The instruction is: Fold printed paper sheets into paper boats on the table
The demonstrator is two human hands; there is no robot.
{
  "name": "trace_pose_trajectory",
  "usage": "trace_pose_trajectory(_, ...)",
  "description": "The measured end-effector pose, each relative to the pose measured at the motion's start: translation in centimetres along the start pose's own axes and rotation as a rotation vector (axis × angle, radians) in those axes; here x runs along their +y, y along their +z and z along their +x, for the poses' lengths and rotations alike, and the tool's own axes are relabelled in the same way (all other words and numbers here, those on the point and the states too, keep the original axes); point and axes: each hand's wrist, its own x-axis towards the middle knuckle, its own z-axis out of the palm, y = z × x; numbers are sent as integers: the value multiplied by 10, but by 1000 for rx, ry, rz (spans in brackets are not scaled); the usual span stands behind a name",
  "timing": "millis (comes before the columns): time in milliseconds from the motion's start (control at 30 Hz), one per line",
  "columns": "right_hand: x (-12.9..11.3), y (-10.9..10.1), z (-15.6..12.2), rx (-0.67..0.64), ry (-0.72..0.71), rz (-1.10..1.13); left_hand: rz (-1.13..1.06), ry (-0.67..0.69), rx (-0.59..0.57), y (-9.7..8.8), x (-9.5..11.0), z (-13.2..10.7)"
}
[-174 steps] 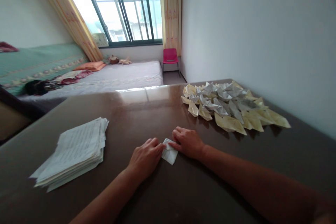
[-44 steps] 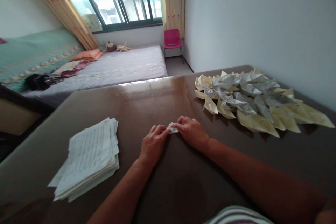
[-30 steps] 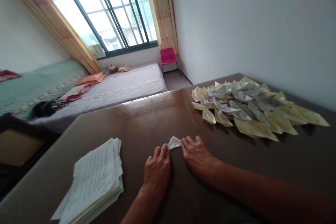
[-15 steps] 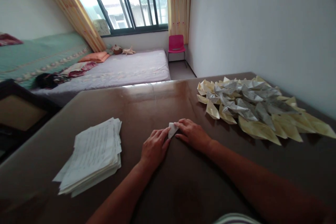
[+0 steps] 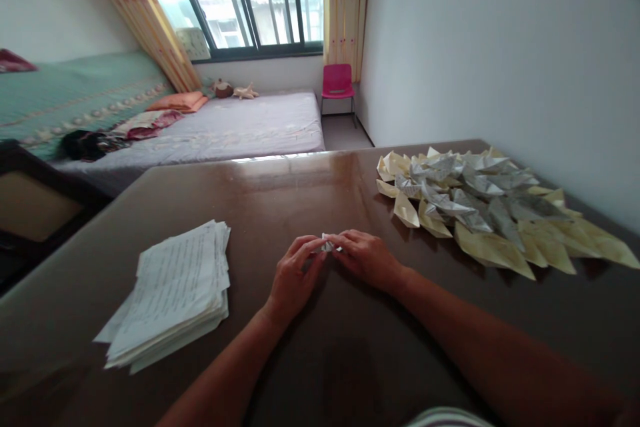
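Paper (image 5: 327,247) mid counter (image 5: 280,207), pinched by left hand (image 5: 294,273) and right hand (image 5: 369,259), fingers (image 5: 349,243) of both nearly closed. Sheets (image 5: 175,287) left, boats (image 5: 475,203) right, near wall (image 5: 490,47). Counter runs on past paper to far edge, bed (image 5: 270,120) beyond.

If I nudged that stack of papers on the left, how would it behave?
The stack of papers would probably fan apart, since its edges are uneven and no binding shows. Its sheets look thin, so one lifted by a corner would likely flop. The table looks glossy, so the bottom may slide easily.
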Motion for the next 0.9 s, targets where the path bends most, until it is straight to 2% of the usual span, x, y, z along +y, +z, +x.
trace_pose_trajectory(100, -5, 3, 0, 28, -24, 4, -13, -19, 40, 3, 0, 0)
trace_pose_trajectory(267, -14, 6, 0, 37, 21, -28, -25, -33, 47, 7, -1, 0)
trace_pose_trajectory(533, -21, 2, 5, -16, 132, -162, 183, 92, -13, 8, 4, 0)
trace_pose_trajectory(633, -22, 5, 6, -15, 161, -73, 157, 59, 31, 16, 11, -1)
trace_pose_trajectory(733, -23, 12, 5, 52, 130, 93, 105, -15, 64, 19, 13, 0)
trace_pose_trajectory(900, -18, 20, 2, 159, 128, 285, 98, -80, 89, 16, 6, 3)
